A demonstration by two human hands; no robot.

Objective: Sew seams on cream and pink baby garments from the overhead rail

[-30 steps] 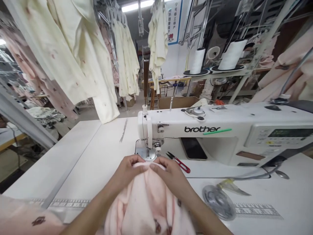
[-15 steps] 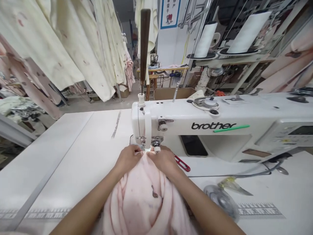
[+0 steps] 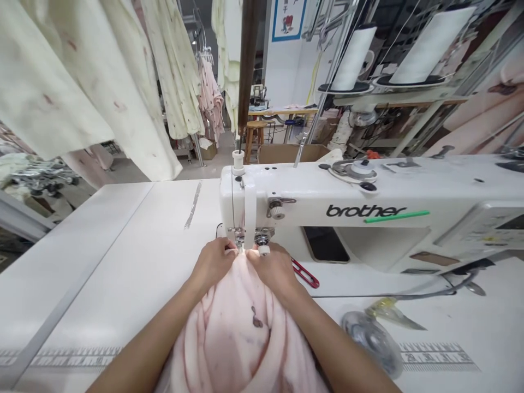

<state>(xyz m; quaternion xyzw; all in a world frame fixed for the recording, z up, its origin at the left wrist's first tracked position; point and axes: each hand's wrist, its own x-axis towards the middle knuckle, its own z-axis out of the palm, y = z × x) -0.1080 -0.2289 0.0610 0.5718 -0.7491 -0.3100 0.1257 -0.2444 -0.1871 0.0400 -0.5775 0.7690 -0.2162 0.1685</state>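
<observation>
A: Where's the cloth (image 3: 241,333)?
B: Bunched on the tabletop (image 3: 135,256), running from the person twd the sewing machine (image 3: 368,213); front edge at the needle.
A: Hands?
B: Left hand (image 3: 213,262) & right hand (image 3: 273,267) close together, both pinching that edge, prob. under the foot; can't see.

This is a garment sewing workshop. A white Brother industrial sewing machine (image 3: 368,213) sits on a broad white worktable (image 3: 123,256) with ruler strips printed along its near edge. At one o'clock two large white thread cones (image 3: 352,54) stand on a rack. Cream and pink garments (image 3: 102,82) hang on rails from nine to twelve o'clock, with more tables and a wooden stool (image 3: 254,136) beyond.
</observation>
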